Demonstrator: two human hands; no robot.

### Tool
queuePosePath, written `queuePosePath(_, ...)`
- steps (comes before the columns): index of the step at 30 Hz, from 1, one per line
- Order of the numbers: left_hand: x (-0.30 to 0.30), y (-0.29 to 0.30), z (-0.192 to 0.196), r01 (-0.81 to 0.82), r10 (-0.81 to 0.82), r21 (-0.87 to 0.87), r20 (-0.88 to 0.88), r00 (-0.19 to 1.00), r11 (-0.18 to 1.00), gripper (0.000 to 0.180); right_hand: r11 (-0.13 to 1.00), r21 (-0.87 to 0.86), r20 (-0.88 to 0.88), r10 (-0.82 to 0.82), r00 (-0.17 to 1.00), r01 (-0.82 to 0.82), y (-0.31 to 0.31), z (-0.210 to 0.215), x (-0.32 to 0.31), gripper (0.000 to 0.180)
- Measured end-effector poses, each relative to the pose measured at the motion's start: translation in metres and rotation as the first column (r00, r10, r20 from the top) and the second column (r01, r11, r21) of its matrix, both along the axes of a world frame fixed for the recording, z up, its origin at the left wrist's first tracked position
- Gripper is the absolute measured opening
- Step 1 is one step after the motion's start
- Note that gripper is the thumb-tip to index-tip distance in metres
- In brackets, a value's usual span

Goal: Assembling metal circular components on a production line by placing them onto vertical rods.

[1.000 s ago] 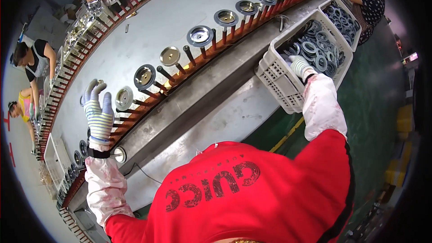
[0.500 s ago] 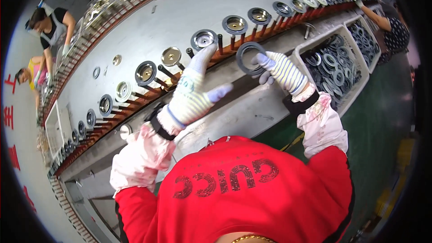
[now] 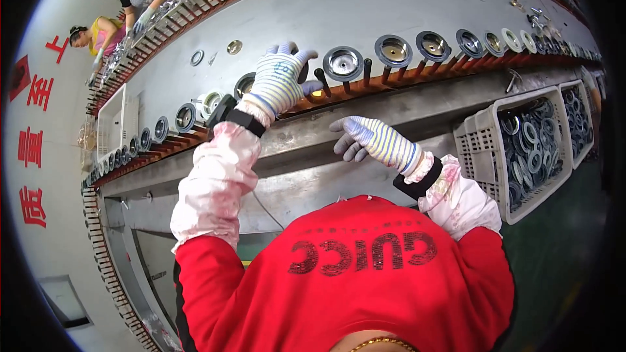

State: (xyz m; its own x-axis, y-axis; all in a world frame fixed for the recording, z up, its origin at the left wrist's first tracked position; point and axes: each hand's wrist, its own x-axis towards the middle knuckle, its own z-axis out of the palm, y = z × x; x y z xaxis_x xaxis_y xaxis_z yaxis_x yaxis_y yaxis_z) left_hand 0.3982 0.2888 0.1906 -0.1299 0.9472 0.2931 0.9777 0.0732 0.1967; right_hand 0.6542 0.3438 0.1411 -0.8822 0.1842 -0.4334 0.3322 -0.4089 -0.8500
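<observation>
Conveyor [image 3: 391, 6] | left hand [image 3: 279, 81] fingers [image 3: 293, 58] over ring | right hand [image 3: 375, 140] empty

Round metal disc [image 3: 343, 62]: silver, shallow dished centre with dark rim, seated upright on dark pegs of the conveyor rail, just right of the left hand [image 3: 280, 81], in the row's middle.
</observation>
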Motion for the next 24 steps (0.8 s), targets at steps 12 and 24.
queuePosePath(12,-0.005,-0.039,-0.01,-0.197,0.221,-0.403,0.013,0.975,0.894,0.029,0.985,0.045,0.021,0.166,0.986,-0.166,-0.005,-0.048,0.036,0.058)
queuePosePath(24,-0.003,-0.086,-0.028,-0.439,0.436,-0.36,-0.095,0.895,0.823,0.024,0.963,0.134,0.115,0.218,0.969,-0.232,-0.001,-0.065,0.052,0.043)
